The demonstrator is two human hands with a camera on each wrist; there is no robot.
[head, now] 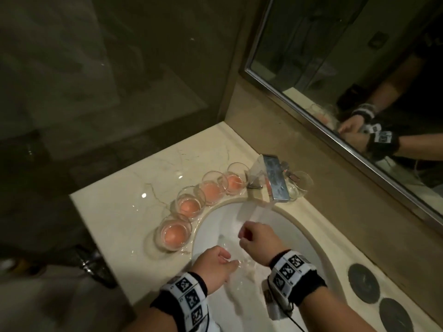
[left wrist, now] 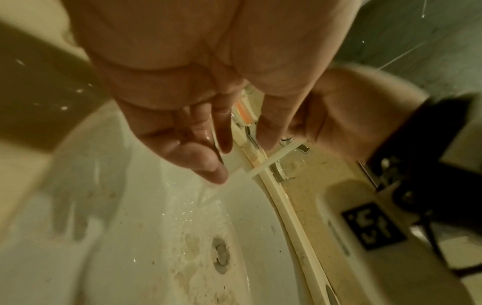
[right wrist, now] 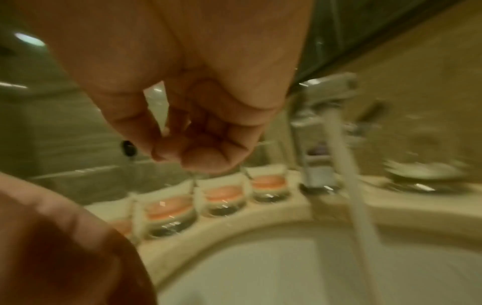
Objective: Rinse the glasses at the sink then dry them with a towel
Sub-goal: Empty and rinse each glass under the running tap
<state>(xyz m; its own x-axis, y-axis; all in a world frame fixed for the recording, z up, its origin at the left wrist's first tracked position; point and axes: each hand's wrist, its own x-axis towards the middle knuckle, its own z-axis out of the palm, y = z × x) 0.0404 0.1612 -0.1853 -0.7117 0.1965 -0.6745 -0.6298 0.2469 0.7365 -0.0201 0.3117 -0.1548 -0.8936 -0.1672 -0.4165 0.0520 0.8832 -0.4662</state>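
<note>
One glass in hand: a clear glass (head: 231, 256), hard to make out, low in the sink (head: 311, 238) between both hands, just near of where the water stream (head: 251, 209) lands.
Key relation: glass lies right of the left hand (head: 212, 265) and near-left of the right hand (head: 257, 240); long axis cannot be told. The left looks nearer and seems to carry it.
Left fingers (left wrist: 203, 163): curled round the glass wall, wet.
Right fingers (right wrist: 203, 156): bunched, tips down over the glass; whether they pinch the rim, cannot tell.
Faucet (head: 275, 180): running, far side of the basin.
Waiting: four glasses of pink liquid (head: 173, 232) in a row on the tabletop (head: 124, 212), left along the rim.
Far right: one empty glass (head: 299, 184) beside the faucet.
Towel: none in view.
</note>
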